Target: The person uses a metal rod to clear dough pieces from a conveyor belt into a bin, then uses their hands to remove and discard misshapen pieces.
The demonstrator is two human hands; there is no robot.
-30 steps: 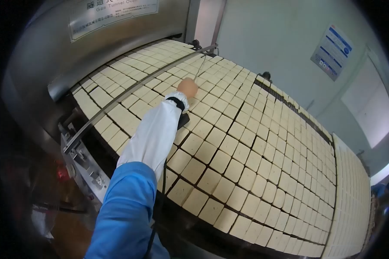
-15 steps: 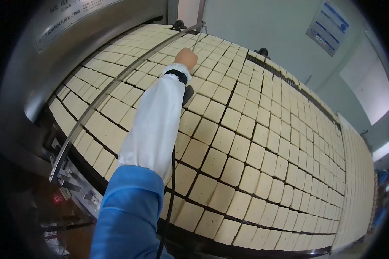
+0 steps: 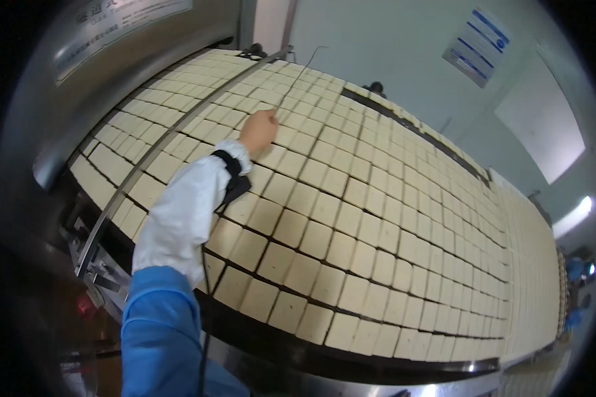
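My left hand (image 3: 259, 131), in a white sleeve cover with a black strap at the wrist, is closed around a thin wire rod (image 3: 297, 78). The rod reaches up and away from the fist, and its far end is bent. Below the hand lie many pale, rectangular blocks (image 3: 324, 241) in close rows on a dark conveyor, with narrow dark gaps between them. A small black device (image 3: 235, 190) hangs at the wrist with a cable running down. My right hand is not in view.
A curved metal bar (image 3: 153, 153) crosses above the blocks at the left, beside a steel machine housing (image 3: 129, 49). The conveyor's metal edge (image 3: 351, 380) runs along the bottom. A poster (image 3: 477, 46) hangs on the far wall.
My left hand has drawn back down and to the left, toward me, with the rod, and more of the rod now shows. The view has shifted slightly.
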